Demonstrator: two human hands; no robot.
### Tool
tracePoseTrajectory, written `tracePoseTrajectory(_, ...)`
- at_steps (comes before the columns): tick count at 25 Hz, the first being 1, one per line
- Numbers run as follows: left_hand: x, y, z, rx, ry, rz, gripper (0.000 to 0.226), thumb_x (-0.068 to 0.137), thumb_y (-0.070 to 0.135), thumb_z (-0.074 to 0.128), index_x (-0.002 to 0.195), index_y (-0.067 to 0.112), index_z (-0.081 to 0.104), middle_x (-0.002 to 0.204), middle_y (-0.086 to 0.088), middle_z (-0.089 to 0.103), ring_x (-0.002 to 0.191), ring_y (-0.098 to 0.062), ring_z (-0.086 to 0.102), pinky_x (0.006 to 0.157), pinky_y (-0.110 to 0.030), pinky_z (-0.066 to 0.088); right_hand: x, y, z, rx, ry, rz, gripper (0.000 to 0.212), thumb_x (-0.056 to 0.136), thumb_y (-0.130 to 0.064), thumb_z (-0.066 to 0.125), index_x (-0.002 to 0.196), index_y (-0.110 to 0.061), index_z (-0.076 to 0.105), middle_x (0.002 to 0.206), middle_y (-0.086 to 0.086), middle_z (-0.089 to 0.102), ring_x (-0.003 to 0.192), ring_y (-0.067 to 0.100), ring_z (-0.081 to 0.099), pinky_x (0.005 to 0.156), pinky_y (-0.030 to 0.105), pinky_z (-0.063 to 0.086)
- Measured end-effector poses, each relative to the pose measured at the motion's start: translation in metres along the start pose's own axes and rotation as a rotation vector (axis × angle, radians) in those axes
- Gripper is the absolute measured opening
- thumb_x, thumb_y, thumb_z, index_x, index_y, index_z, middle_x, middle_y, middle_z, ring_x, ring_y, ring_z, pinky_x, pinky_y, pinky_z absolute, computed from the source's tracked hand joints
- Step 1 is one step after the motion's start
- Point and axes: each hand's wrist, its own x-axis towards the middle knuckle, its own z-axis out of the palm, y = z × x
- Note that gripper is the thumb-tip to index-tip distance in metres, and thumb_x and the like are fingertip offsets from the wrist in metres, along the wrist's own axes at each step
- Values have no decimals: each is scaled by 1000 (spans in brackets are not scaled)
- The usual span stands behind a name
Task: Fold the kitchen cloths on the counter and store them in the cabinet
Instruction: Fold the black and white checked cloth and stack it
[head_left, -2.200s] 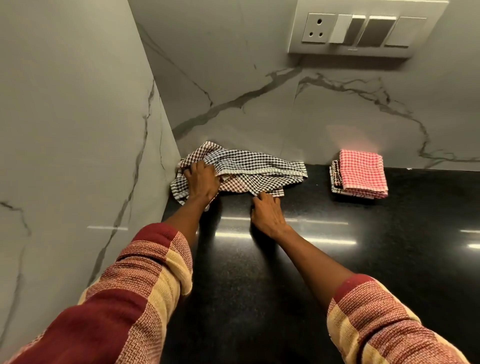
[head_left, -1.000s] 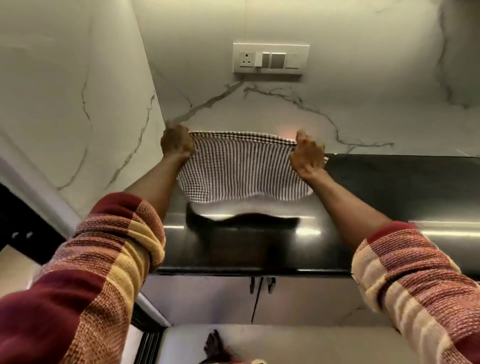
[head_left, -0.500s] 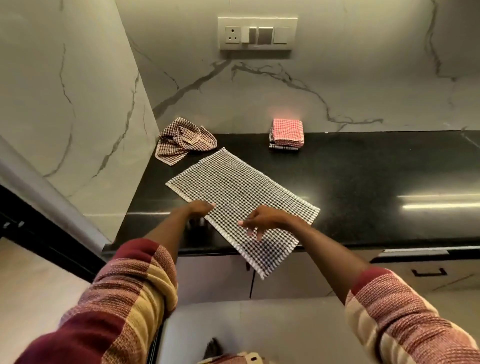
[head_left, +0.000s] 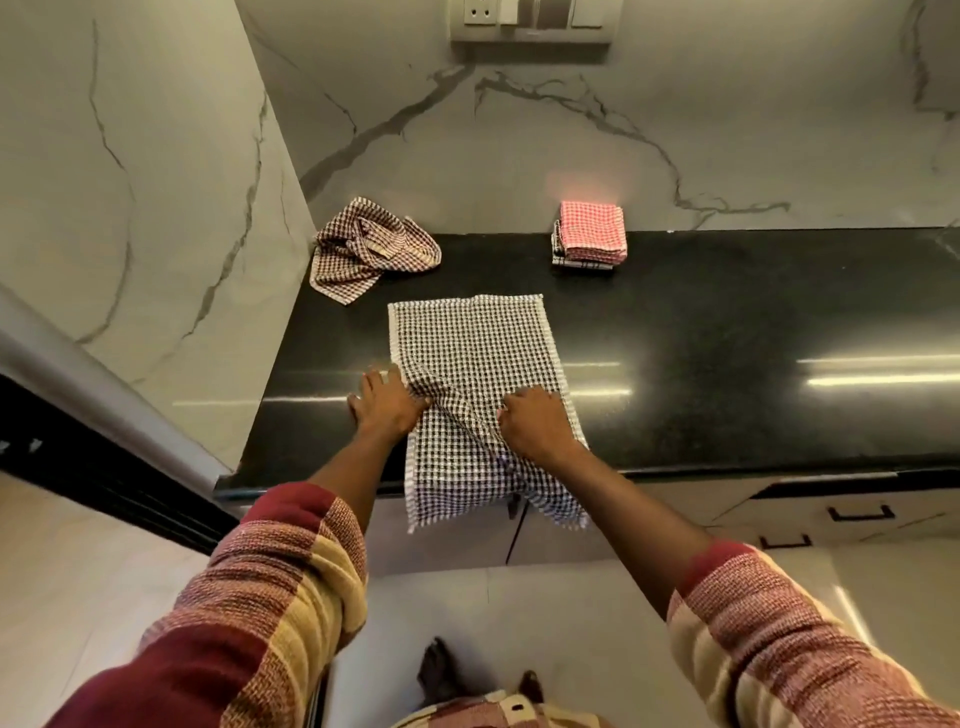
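Cloths were what I was working through, and nearest to me the black-checked cloth (head_left: 470, 364) lay spread flat on the surface (head_left: 727, 332), its near end hanging over the front edge above the cabinet doors (head_left: 566, 540). My left hand (head_left: 387, 402) rested on the cloth's left edge, fingers fairly straight and reaching onto the bare surface beside it. My right hand (head_left: 535, 421) sat on the cloth's near right part with its fingers curled; a raised ridge of fabric ran between my hands, and I judged the right one was bunching or pinching it, though I could not tell for sure. No fold was made in this cloth yet, as far as I could see

Farther back on the left, against the wall, the brown-checked cloth (head_left: 371, 249) sat crumpled and unfolded. Farther right, near the back wall, the folded stack (head_left: 589, 236) held a red-checked cloth on top and at least one darker one beneath

By my reckoning the job was partly done: some cloths folded, one in hand, one waiting, and nothing yet stored in the cabinet
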Motion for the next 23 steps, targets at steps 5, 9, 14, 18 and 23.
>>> tracePoseTrajectory(5,-3,-7,2,-76,155,-59,60,81,50,64,120,6,53,130,-19,51,125,-37,45,107,-52,34,-2,24,2,90,-5,195,22,87,-13,48,97,-5,65,108,13,66,101,32,60,83,38,48)
tracePoseTrajectory(9,-4,6,-6,-137,28,-207,37,81,35,60,101,5,65,116,-16,65,109,-34,59,99,-44,44,7,38,-9,319,99,407,21,83,-5,47,89,-5,67,98,14,69,93,33,64,74,34,48)
tracePoseTrajectory(14,2,18,-18,-216,-33,-267,42,78,28,61,112,3,64,119,-16,64,109,-33,60,94,-38,49,6,56,1,296,82,722,33,91,-20,59,120,-5,54,137,17,42,125,34,39,106,44,35)
tracePoseTrajectory(18,2,14,-10,-337,29,-277,21,80,10,64,97,-3,66,101,-16,68,93,-31,65,73,-36,51,11,56,4,414,111,772,23,91,-13,55,110,-4,61,133,18,46,122,34,42,104,43,38)
tracePoseTrajectory(23,0,3,-13,-663,123,-235,16,77,-1,68,82,9,57,85,-9,60,80,-22,55,69,-32,44,10,60,-8,898,278,750,8,86,-4,52,90,-11,51,93,10,59,84,25,54,69,33,43)
